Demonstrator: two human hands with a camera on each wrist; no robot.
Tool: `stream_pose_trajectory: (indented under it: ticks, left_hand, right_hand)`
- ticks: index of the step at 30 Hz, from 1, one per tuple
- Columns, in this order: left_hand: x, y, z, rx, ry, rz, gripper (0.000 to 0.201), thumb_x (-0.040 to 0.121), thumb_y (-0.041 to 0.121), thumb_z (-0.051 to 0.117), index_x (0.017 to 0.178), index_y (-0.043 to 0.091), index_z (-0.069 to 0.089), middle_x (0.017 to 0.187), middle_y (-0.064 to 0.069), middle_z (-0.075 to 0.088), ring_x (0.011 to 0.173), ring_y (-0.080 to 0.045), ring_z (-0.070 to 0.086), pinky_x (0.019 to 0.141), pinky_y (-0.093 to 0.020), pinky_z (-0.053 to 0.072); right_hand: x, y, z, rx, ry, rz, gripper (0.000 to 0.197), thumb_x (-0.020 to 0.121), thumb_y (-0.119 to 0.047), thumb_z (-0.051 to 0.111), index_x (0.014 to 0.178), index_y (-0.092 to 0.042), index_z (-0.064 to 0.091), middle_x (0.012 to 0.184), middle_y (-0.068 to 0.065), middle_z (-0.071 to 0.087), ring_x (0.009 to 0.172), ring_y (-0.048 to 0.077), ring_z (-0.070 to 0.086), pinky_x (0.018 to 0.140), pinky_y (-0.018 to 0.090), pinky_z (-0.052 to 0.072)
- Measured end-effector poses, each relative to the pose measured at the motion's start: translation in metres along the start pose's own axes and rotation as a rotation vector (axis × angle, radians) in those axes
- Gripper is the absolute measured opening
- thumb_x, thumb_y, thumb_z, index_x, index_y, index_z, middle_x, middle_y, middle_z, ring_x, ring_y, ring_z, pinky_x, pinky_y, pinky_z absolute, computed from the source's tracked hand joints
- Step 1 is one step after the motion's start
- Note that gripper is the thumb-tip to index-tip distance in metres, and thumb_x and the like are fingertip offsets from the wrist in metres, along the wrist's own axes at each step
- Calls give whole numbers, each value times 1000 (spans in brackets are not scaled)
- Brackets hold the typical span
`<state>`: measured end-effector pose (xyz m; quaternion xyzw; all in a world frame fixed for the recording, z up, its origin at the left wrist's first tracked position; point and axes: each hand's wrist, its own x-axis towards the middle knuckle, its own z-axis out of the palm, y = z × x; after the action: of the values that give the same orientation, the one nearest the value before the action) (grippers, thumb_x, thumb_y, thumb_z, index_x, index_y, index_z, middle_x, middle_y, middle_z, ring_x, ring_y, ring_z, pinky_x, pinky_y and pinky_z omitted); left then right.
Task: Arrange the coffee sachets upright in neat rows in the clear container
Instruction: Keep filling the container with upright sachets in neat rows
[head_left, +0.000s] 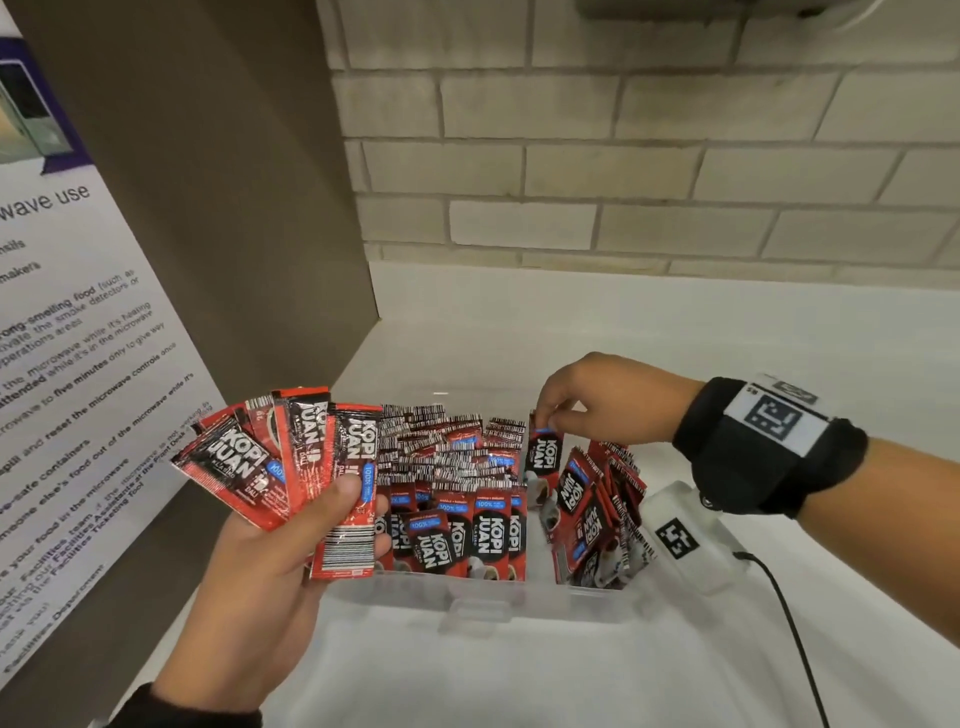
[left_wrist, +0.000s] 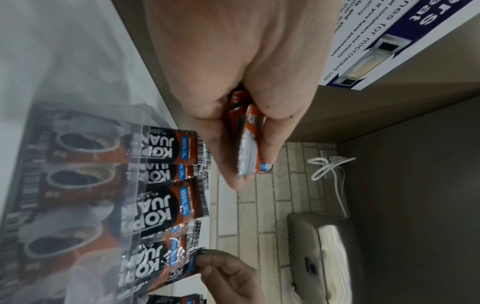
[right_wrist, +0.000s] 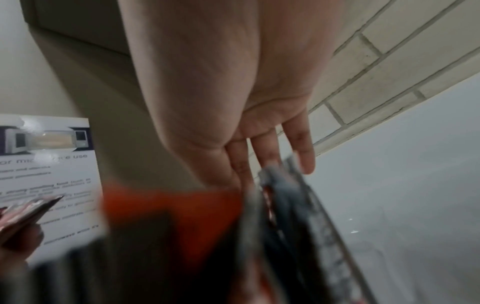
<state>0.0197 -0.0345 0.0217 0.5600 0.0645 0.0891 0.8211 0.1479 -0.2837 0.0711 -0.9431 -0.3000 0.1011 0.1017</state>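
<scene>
Roughly at nine o'clock, the left hand (head_left: 270, 577) clutched a fanned bundle of Kopi Juan sachets (head_left: 291, 457). Centre, the clear container (head_left: 478, 597) held packed upright rows. At three o'clock, the right hand (head_left: 597, 400) pinched one sachet (head_left: 543, 452) by its top; it probably needed lowering straight and snug against the row. The right wrist view was blurred, hiding the fingertips.

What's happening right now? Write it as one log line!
left hand: holds fanned sachets | right hand: pinches one sachet upright in clear container | left rows neat, right side jumbled
</scene>
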Motion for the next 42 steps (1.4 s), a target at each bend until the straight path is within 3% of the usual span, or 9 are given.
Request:
stream_pose_trajectory:
  ticks: [7,11,16,21,24,27,32,37,42]
  left_hand:
    - [0,-5,1,24,-14,-9,28,70,14,63,98,13,66,81,-4,72,65,-16,69,52,-30,57]
    - [-1,-5,2,29,-25,-1,31,70,14,63,100,13,66,86,-5,73,67,-17,69,51,-29,56]
    - [-3,-5,7,8,-31,-15,28,71,12,62,99,10,66,80,-6,71,65,-17,69,49,-29,55]
    - [-8,-7,26,23,-117,-51,47,48,30,91,89,14,74,82,-11,73,68,-22,71,52,-30,55]
    - [-10,-7,38,23,-159,-81,22,64,12,82,84,20,76,81,-11,72,68,-22,70,55,-32,57]
    - [-15,-6,52,36,-215,-94,29,67,9,78,94,16,73,86,-12,73,71,-23,70,59,-34,58]
    - [-22,-4,57,-14,-227,-169,44,69,27,64,110,11,64,94,-15,73,77,-26,72,53,-34,58]
    - [-24,0,54,-11,-293,-257,35,71,16,70,105,8,66,97,-12,73,76,-22,71,48,-27,53]
    - [-24,-3,55,26,-320,-235,32,63,9,73,94,12,69,88,-8,72,67,-14,65,45,-19,44]
  right_hand:
    - [2,3,3,17,-100,-34,23,93,-21,52,110,-23,68,118,-3,66,105,14,60,96,34,44]
    - [-4,3,-2,25,15,-65,20,94,-19,53,107,-22,67,126,-4,58,114,14,53,101,32,39]
    - [-27,-15,-18,61,168,-94,19,93,-18,52,105,-23,66,109,-9,59,95,9,56,84,19,41]
    - [-49,-50,-28,350,322,-45,10,89,-20,59,92,-28,65,81,-24,62,67,0,57,62,9,42]
    - [-55,-69,-22,649,290,-32,15,83,-22,67,96,-28,63,91,-11,67,69,13,63,65,19,51]
    - [-52,-78,-6,825,167,-44,25,81,-15,71,103,-19,61,93,3,69,67,19,65,66,33,58]
    - [-50,-71,-3,992,229,-71,16,84,5,63,89,-10,62,72,-1,66,51,9,53,47,18,44]
    - [-50,-63,-8,1297,115,-192,31,77,14,47,64,-11,60,79,10,62,68,15,60,60,20,49]
    - [-49,-59,-4,1302,70,-215,36,81,15,45,64,-12,62,85,20,58,71,19,60,63,22,53]
